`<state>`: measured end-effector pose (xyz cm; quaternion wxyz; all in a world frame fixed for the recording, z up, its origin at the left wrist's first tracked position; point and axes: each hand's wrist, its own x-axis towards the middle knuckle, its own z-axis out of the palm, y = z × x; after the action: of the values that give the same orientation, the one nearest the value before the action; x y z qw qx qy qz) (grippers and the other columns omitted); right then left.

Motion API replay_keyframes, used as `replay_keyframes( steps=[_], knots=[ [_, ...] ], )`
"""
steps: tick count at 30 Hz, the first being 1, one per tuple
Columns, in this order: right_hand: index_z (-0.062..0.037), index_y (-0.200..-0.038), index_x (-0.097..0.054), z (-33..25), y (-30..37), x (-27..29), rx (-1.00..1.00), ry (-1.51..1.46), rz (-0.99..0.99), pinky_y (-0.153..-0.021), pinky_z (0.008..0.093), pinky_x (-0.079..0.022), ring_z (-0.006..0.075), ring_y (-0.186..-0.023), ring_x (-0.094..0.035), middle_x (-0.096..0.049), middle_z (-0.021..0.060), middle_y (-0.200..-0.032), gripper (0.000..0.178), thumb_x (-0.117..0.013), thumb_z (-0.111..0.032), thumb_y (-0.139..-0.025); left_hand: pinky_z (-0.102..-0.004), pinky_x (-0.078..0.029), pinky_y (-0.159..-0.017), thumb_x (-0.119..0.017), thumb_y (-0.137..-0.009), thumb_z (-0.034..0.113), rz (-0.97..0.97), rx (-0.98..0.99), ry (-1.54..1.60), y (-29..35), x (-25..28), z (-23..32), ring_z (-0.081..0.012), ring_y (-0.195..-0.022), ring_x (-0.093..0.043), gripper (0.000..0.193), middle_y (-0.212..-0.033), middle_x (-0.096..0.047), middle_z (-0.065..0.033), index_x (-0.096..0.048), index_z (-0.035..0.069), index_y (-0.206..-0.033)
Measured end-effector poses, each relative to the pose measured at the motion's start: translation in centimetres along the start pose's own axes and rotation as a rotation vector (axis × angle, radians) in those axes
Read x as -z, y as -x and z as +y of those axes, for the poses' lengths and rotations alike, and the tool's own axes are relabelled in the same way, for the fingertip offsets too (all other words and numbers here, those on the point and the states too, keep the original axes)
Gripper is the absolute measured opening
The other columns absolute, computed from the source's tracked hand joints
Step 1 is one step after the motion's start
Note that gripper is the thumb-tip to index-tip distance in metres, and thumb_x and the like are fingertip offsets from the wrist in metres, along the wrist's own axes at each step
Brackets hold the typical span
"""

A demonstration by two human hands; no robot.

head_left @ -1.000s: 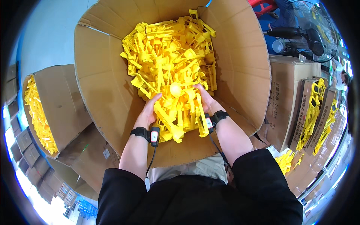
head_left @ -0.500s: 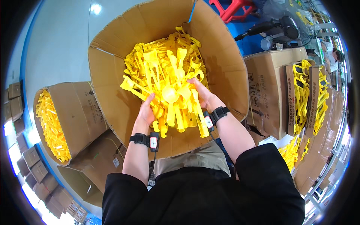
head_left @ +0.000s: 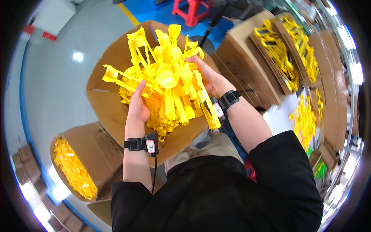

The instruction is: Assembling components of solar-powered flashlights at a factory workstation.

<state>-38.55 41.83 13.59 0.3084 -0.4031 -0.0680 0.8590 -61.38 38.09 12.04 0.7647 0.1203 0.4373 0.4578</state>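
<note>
A bulky bunch of yellow plastic parts (head_left: 167, 78), with long arms and rounded cup-like ends, is gripped between my two hands. My left hand (head_left: 138, 105) presses on its left side, thumb up. On the right side my right hand (head_left: 205, 74) wraps it, some fingers hidden behind the parts. Below the bunch stands a large cardboard box (head_left: 103, 73), with more loose yellow parts (head_left: 164, 125) inside, partly covered by what I hold. A black strap with a small device sits on each wrist.
At the left, another carton (head_left: 89, 149) holds yellow pieces. To the right stand a cardboard box (head_left: 241, 58) and trays of yellow parts (head_left: 276, 54), with a heap of yellow parts (head_left: 303, 121) nearer me. A red stool (head_left: 191, 11) stands beyond.
Both hands have lifted the bunch of yellow parts up out of the box, above its pile. The view has shifted and turned to the right.
</note>
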Motion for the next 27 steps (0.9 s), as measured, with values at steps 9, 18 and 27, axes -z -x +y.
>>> replay_keyframes(
  steps=[9, 18, 27],
  knots=[
    [-0.0042, -0.124, -0.051, 1.2, 16.7, 6.2, 0.399, -0.227, 0.096, -0.092, 0.0394, -0.047, 0.0266, -0.101, -0.061, -0.061, 0.0137, -0.116, 0.053, -0.054, -0.04, -0.084, -0.043, -0.043, -0.099, -0.061, -0.089, 0.025, -0.376, 0.204, -0.166, 1.8, -12.1, -4.9, -0.0268, -0.117, -0.052, 0.052, -0.128, -0.053, -0.0112, -0.042, 0.005, -0.133],
    [-0.0019, -0.129, -0.047, 10.5, 36.8, 16.9, 0.948, -0.448, 0.207, -0.093, 0.04, -0.049, 0.0277, -0.105, -0.062, -0.059, 0.0163, -0.121, 0.06, -0.054, -0.041, -0.084, -0.0409, -0.042, -0.099, -0.066, -0.085, 0.023, -0.849, 0.453, -0.382, 7.3, -27.3, -20.1, -0.0256, -0.117, -0.053, 0.057, -0.128, -0.054, -0.0099, -0.042, 0.005, -0.133],
    [-0.0029, -0.126, -0.051, 14.4, 55.9, 36.9, 1.182, -0.528, 0.478, -0.09, 0.0391, -0.051, 0.0248, -0.102, -0.063, -0.062, 0.0131, -0.119, 0.057, -0.051, -0.044, -0.087, -0.0432, -0.039, -0.102, -0.06, -0.087, 0.04, -1.133, 0.845, -0.582, 8.0, -46.2, -47.1, -0.026, -0.119, -0.052, 0.057, -0.13, -0.053, -0.0106, -0.044, 0.008, -0.132]
  ],
)
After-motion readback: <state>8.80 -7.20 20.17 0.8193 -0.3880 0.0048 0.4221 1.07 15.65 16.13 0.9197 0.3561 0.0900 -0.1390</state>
